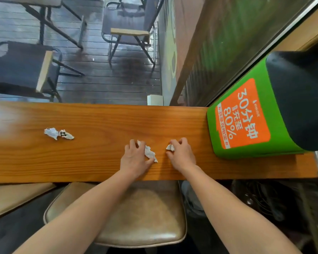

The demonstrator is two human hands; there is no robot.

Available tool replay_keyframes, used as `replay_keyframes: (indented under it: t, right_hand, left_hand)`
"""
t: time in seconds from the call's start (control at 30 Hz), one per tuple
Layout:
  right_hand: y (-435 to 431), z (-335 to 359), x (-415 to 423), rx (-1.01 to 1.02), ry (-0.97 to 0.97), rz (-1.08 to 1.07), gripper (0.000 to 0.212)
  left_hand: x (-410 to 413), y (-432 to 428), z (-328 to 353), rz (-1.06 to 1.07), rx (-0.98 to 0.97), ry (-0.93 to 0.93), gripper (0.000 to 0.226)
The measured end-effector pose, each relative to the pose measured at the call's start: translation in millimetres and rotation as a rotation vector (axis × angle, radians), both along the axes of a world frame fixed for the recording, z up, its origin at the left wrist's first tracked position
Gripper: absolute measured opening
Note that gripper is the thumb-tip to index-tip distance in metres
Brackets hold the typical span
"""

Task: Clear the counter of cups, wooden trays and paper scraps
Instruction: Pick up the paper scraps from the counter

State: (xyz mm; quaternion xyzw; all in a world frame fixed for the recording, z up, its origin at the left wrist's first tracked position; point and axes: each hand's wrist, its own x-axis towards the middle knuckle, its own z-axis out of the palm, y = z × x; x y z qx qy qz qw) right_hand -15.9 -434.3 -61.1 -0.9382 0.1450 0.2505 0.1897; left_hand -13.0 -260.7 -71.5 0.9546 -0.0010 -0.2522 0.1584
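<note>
On the counter (99, 158), the left hand (135, 158) closes on a crumpled scrap (150, 152); the right hand (181, 154) pinches a smaller scrap (170, 147). Two more scraps (59, 133) lie far left of the hands; a green box (246, 118) stands right. A stool (145, 217) sits below the counter.

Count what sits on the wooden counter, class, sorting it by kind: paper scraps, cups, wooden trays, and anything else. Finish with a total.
Paper scraps: 4, one under the left hand, one at the right hand, two lying touching at the left
Cups: 0
Wooden trays: 0
Green and black box: 1
Total: 5
</note>
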Motion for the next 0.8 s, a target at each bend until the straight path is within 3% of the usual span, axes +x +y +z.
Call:
replay_keyframes:
  t: [0.17,0.3,0.47,0.53,0.8]
  right_hand:
    - [3,-5,-6,-0.001,-0.066,0.082,0.018]
    - [4,-9,-8,0.039,-0.086,0.121,0.016]
    - [3,-8,-6,0.075,0.031,0.139,0.012]
    - [1,-5,-5,0.081,0.078,0.150,0.006]
    - [7,22,13,0.039,0.134,0.178,0.019]
  left_hand:
    - [-6,1,-4,-0.033,-0.037,-0.053,0.044]
    - [-9,1,-7,-0.027,-0.087,-0.093,0.021]
    - [-7,3,-4,-0.023,-0.161,-0.053,0.009]
    - [-8,6,3,-0.014,-0.187,-0.031,0.012]
    - [-7,31,48,0.059,-0.178,0.009,0.024]
